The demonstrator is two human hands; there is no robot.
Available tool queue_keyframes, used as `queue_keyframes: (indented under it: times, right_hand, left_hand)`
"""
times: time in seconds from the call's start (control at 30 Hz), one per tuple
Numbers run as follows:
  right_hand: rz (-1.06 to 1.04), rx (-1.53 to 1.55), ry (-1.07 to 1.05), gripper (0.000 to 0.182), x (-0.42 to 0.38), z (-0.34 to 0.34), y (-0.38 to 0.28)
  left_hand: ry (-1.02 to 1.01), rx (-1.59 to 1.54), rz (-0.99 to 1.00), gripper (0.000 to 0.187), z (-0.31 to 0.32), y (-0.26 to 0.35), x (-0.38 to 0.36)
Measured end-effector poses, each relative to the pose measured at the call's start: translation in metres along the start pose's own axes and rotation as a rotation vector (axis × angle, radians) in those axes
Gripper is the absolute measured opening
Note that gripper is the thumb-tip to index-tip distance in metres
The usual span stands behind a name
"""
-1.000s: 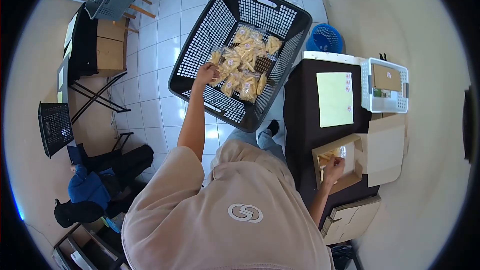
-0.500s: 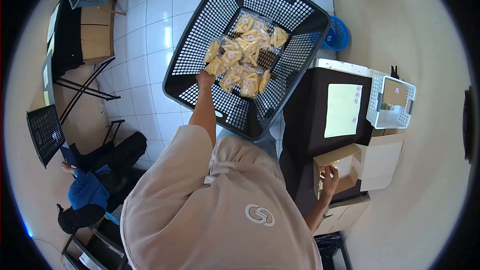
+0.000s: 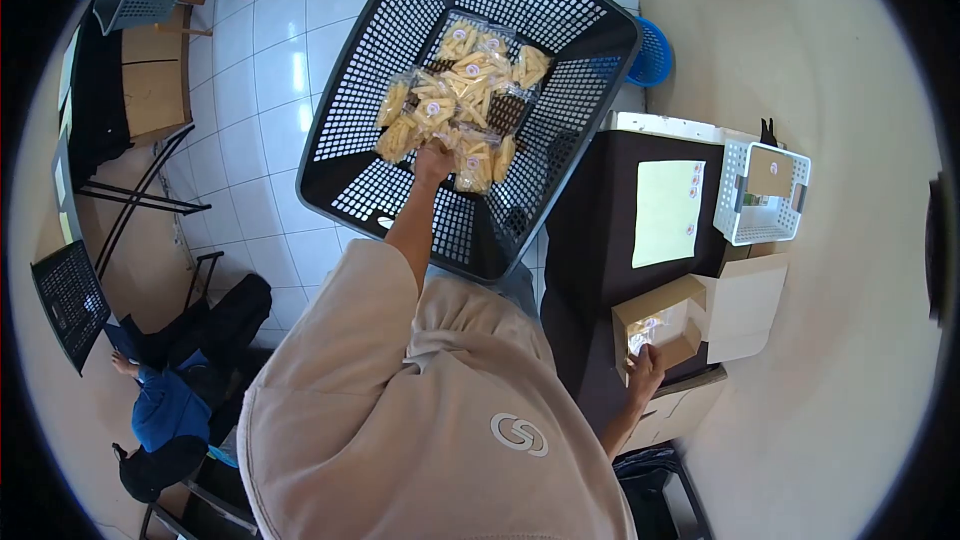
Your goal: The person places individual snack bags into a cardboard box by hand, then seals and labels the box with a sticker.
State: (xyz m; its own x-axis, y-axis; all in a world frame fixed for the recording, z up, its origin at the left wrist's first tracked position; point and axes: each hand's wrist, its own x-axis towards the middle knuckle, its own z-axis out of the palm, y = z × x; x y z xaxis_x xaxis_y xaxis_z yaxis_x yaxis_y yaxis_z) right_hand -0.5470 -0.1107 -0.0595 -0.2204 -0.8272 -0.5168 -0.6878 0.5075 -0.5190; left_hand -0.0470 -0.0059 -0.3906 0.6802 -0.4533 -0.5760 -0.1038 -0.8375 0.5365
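Several clear bags of pale yellow sticks (image 3: 473, 80), with small round labels, lie in the large dark perforated basket (image 3: 375, 70). My left hand (image 3: 434, 162) reaches in over the near side, its fingers closed on the edge of a bag among the lower ones; the fingertips are partly hidden. At the right, an open cardboard box (image 3: 690, 348) on the dark-covered table holds a shiny clear packet (image 3: 650, 330). My right hand (image 3: 647, 370) is at the box's near side, fingers curled together beside the packet; what they grip is too small to tell.
On the table (image 3: 600, 230) lies a pale green sheet (image 3: 668, 215) with round stickers. A white basket (image 3: 750, 230) stands beyond it. A blue basket (image 3: 652, 52) is on the floor. Another person in blue (image 3: 172, 405) sits at the lower left, near a small dark basket (image 3: 70, 305).
My left hand has moved right across the bags, from the left side to the lower middle. My right hand has drawn back toward the box's near edge, uncovering the packet. The whole view has shifted slightly.
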Motion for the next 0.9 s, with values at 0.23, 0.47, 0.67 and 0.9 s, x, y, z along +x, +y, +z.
queue_keyframes:
  times: [0.23, 0.47, 0.67, 0.9]
  right_hand:
    - [0.011, -0.025, -0.028, 0.032, -0.009, -0.001, 0.014]
    - [-0.027, -0.040, -0.050, 0.027, -0.025, 0.005, -0.011]
    - [-0.147, -0.004, -0.075, 0.024, -0.016, 0.011, -0.052]
    - [-0.455, 0.295, -0.396, 0.027, -0.003, 0.052, -0.141]
  left_hand:
    - [-0.231, 0.217, -0.091, 0.076, 0.051, 0.003, -0.010]
    - [-0.149, -0.056, -0.166, 0.074, 0.059, 0.010, -0.027]
    - [-0.271, -0.384, -0.230, 0.059, -0.011, 0.059, -0.053]
    - [-0.344, -0.793, 0.200, 0.035, -0.118, 0.184, -0.172]
